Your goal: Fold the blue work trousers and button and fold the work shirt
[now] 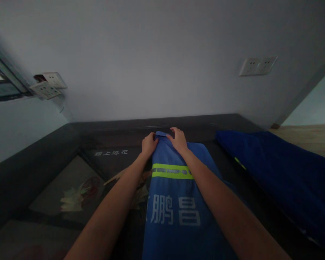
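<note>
A blue garment (173, 189) lies lengthwise on the dark, glossy surface (108, 137), its narrow top end between the two hands and the rest of it spreading back from them, between the forearms and out beneath the right one. The left hand (150, 143) grips the left edge of that top end, fingers curled and thumb against the cloth. The right hand (179, 140) touches the cloth just beside it, with the thumb on the fabric and the index finger raised a little apart; whether it pinches any cloth cannot be told. A small folded flap (161, 134) stands at the top between the hands. Nearer the body than the hands, a bright yellow-green stripe (173, 171) with a grey middle crosses the garment, and beyond it come large white characters (176, 210). To the right of the right hand, well apart, lies a darker blue cloth (271, 169) with a short yellow-green strip on its near edge. To the left of the left hand, the surface bears pale lettering (111, 153) and a dim floral print (73, 198). Ahead of both hands rises a plain grey wall (151, 65).
</note>
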The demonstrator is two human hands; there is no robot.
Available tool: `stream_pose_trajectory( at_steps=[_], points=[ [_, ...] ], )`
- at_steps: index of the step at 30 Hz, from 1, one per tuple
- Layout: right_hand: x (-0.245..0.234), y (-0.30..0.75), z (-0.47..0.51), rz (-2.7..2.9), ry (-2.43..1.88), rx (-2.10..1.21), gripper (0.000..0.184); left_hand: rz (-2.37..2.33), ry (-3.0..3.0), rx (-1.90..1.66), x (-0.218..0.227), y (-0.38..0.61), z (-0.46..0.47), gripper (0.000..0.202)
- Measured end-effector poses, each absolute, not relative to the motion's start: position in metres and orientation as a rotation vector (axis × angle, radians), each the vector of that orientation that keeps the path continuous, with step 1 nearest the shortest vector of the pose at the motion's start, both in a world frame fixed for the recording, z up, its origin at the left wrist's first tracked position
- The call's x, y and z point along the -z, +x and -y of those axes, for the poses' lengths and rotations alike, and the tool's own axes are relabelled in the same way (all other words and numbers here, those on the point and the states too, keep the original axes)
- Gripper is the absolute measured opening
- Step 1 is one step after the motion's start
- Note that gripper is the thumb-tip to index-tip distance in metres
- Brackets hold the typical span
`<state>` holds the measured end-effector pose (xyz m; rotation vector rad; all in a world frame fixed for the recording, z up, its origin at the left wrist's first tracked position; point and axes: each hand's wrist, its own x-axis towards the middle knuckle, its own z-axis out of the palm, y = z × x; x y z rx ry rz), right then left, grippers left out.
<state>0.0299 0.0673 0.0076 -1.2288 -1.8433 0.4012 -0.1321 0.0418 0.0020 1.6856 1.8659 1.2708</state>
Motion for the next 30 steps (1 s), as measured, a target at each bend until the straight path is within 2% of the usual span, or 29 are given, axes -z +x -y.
stream_pose_trajectory(
  at_steps=[2,5,7,11,17,23,27,30],
  points=[
    [-0.007,0.029,-0.061,1.891,-1.267,-0.339,0.034,-1.953,1.760,-1.198,-0.002,-0.132,-0.039,0.039],
    [-0.015,0.028,-0.054,2.013,-1.332,-0.201,0.025,-2.027,1.878,-1.117,-0.011,-0.130,-0.037,0.056],
    [-0.020,0.026,-0.053,2.114,-1.381,-0.114,0.021,-2.000,1.986,-1.044,-0.017,-0.125,-0.036,0.056],
    [-0.016,0.024,-0.053,2.251,-1.409,-0.120,0.028,-1.910,2.153,-0.851,-0.013,-0.107,-0.028,0.049],
    [0.008,0.029,-0.059,2.405,-1.355,-0.169,0.041,-1.953,2.146,-0.675,0.010,-0.094,-0.017,0.054],
    [0.019,0.031,-0.061,2.417,-1.324,-0.187,0.042,-2.006,2.144,-0.591,0.013,-0.096,-0.015,0.055],
    [0.009,0.029,-0.055,2.351,-1.306,-0.156,0.039,-2.026,2.166,-0.565,0.013,-0.096,-0.013,0.056],
    [-0.017,0.038,-0.049,2.259,-1.306,-0.103,0.039,-2.039,2.172,-0.552,0.014,-0.097,-0.014,0.055]
  ],
)
